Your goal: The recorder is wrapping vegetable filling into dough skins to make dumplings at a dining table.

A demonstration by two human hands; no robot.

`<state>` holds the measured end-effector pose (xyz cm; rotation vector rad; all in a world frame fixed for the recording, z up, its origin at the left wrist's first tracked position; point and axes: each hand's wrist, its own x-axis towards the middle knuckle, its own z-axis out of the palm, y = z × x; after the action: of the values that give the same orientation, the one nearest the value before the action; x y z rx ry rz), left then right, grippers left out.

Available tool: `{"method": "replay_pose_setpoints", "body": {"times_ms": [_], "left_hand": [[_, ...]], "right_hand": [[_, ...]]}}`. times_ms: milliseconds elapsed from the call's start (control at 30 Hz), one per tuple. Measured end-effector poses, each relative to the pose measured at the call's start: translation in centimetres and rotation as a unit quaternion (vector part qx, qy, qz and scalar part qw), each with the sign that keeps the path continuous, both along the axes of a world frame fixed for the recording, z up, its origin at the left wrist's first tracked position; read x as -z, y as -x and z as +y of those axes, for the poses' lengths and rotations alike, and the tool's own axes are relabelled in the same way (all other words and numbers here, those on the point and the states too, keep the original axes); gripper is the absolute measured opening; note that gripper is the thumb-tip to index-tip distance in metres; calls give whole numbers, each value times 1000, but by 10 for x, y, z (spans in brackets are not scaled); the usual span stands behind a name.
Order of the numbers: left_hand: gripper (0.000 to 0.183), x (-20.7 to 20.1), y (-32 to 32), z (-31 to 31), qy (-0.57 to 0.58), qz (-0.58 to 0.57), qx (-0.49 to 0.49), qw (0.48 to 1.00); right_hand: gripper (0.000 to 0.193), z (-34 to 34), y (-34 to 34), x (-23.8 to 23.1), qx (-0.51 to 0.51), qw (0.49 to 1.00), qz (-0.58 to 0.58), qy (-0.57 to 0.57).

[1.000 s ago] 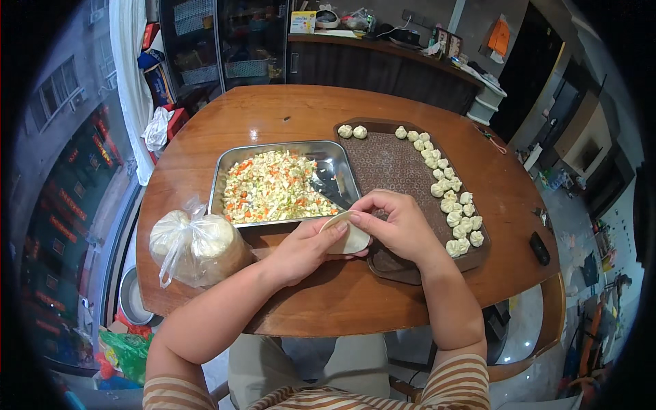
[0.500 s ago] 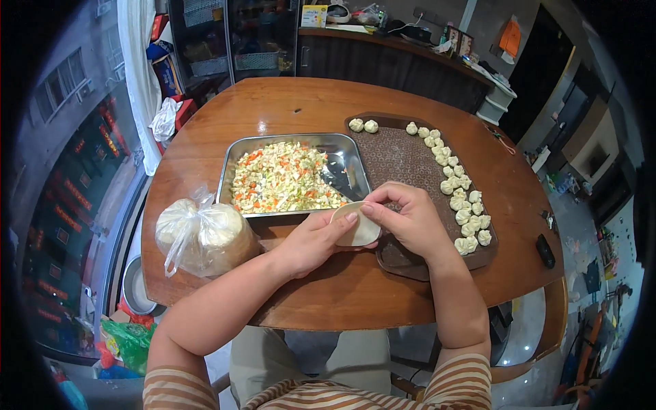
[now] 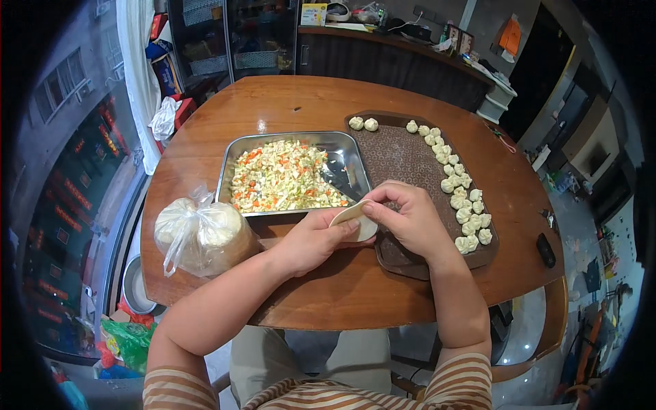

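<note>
Between my hands is a pale round dumpling wrapper (image 3: 363, 231), held over the table just in front of the metal tray. My left hand (image 3: 316, 240) supports it from beneath, with the thumb lying on its face. My right hand (image 3: 404, 217) pinches its upper right edge between thumb and fingers. Beyond them, the steel tray (image 3: 352, 161) holds chopped vegetable filling (image 3: 283, 176) in white, green and orange. A dark-handled utensil (image 3: 339, 183) leans in the tray's right side, its handle end near the wrapper. Whether filling sits on the wrapper cannot be made out.
To the right lies a brown patterned tray (image 3: 393, 154) with several shaped dumplings (image 3: 456, 183) along its right side and two at its far left corner. A knotted clear plastic bag of dough (image 3: 205, 236) stands left on the wooden table (image 3: 301, 102). A dark oblong object (image 3: 545, 251) lies near the right edge.
The wrapper has tilted and its face shows narrower, its upper edge pulled up a little. My left thumb has shifted slightly on it. Both arms stay nearly in place.
</note>
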<state>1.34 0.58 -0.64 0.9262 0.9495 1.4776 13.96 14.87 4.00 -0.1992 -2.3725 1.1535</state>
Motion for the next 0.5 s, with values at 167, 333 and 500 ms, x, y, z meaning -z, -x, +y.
{"method": "replay_pose_setpoints", "body": {"times_ms": [167, 333, 500], "left_hand": [[31, -1, -1, -2, -1, -28, 10, 1000], [33, 1, -1, -1, 15, -45, 11, 999], [36, 4, 2, 0, 0, -20, 17, 1000]], "right_hand": [[15, -3, -1, -4, 0, 1000, -26, 9], [15, -1, -1, -3, -3, 1000, -27, -8], [15, -3, -1, -5, -5, 1000, -30, 2]]}}
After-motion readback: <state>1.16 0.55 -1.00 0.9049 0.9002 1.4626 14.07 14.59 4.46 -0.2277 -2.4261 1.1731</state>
